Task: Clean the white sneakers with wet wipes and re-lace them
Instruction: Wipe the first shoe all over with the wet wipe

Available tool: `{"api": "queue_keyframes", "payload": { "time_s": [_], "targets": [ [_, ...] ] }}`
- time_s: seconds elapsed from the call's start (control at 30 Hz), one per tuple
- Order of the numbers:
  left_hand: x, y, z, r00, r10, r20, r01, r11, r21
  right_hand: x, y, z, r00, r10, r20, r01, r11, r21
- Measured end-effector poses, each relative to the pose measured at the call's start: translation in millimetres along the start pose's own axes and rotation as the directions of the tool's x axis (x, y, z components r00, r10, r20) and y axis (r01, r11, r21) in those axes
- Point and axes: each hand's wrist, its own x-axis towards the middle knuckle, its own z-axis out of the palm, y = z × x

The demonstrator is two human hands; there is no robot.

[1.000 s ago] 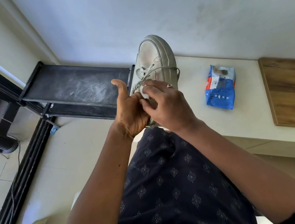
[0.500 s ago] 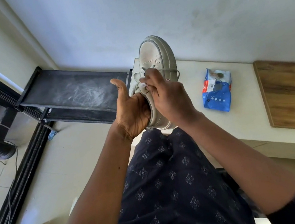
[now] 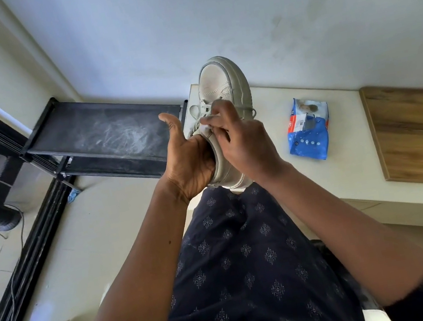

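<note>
A person seated in dark patterned clothing holds one white sneaker [image 3: 216,81] above the lap, heel toward the body and toe pointing away at the wall. The left hand [image 3: 188,161] cups the shoe's left side near the heel, fingers wrapped beneath and thumb raised. The right hand [image 3: 240,138] sits on top, fingers curled, pinching a white scrap [image 3: 206,127] at the eyelets; whether it is wipe or lace end cannot be told. A lace [image 3: 248,110] loops loose just beyond those fingertips, so the right hand is likely the one placed to work forward along the shoe. Farther off, a blue wipes pack [image 3: 307,130] lies on the ledge [image 3: 351,165], beside a wooden board [image 3: 422,136].
</note>
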Motion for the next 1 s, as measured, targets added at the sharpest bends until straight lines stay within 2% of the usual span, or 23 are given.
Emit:
{"api": "queue_keyframes", "payload": {
  "time_s": [0.13,0.27,0.37,0.5,0.7,0.83,1.0],
  "targets": [
    [0,3,-1,1.000,-0.002,-0.008,0.002,1.000,0.014,0,1,-1,1.000,-0.006,-0.019,0.006,1.000,0.014],
    [0,3,-5,1.000,-0.011,0.022,0.012,0.999,-0.051,-25,7,-7,0.991,-0.136,-0.005,0.135,0.990,-0.034],
    [0,0,-3,0.999,-0.018,0.035,0.019,0.999,-0.043,-30,17,-6,0.987,-0.163,0.008,0.164,0.984,-0.073],
    [1,-1,-3,0.999,-0.016,0.035,0.018,0.998,-0.056,-20,21,-5,0.992,-0.127,0.017,0.128,0.988,-0.086],
    [2,-1,-1,0.998,-0.038,0.058,0.040,0.999,-0.032,-7,19,-3,0.996,-0.039,-0.075,0.030,0.993,-0.118],
    [2,0,1,0.997,-0.044,0.060,0.045,0.999,-0.003,-11,15,-6,0.994,-0.045,-0.098,0.034,0.994,-0.105],
    [1,2,6,0.997,-0.060,0.041,0.058,0.998,0.034,-2,19,-7,0.993,0.056,-0.106,-0.067,0.993,-0.098]
  ]
}}
